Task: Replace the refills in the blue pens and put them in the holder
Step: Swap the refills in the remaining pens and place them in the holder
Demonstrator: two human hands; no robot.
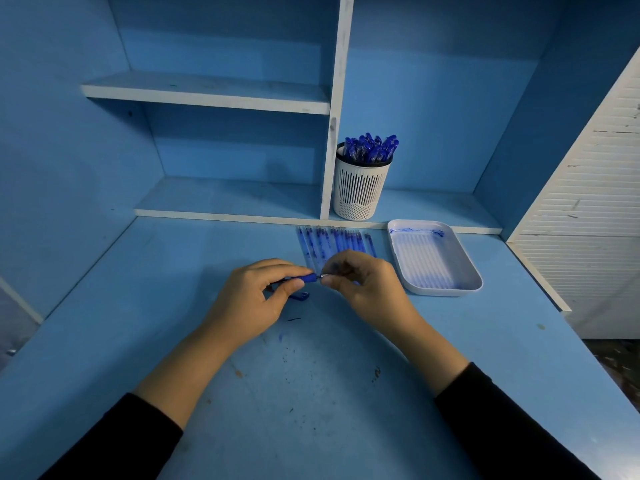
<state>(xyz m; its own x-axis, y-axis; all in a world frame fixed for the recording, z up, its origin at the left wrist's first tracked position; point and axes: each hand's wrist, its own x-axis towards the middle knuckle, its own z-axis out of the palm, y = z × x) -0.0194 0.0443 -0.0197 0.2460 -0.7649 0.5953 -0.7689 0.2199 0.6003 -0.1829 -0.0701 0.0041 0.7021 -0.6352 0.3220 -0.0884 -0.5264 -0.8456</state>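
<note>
Left hand: The left hand (256, 299) is in the middle of the frame. Its fingers and thumb are curled round a blue pen and grip it.
Blue pen: The blue pen (304, 279) lies sideways between the two hands, a little above the surface. Most of it is hidden inside the left hand. Only the dark blue grip end and a thin silver tip stick out to the right.
Right hand: The right hand (367, 285) is just right of the left hand. Its thumb and first finger pinch the tip end of the pen. The exact part they hold is too small to tell.
Small blue piece: A small blue piece (300, 296) lies on the surface just below the pen.
Refills: The refills (332, 240) are thin, see-through and inky blue. They lie side by side in a row just above the hands. The right hand hides their lower ends.
Tray: A white tray (446, 291) sits right of the refills, with blue ink smears inside.
Holder: The white holder (360, 192) with slits stands on the low shelf above the refills, beside a white upright board.
Capped pens: Many capped pens (372, 148) stand in the holder, caps up.
Surface: The blue surface (311, 410) has dark spots and ink marks in the lower middle of the frame.
Sleeves: Black sleeves (114, 441) cover both arms at the bottom corners.
</note>
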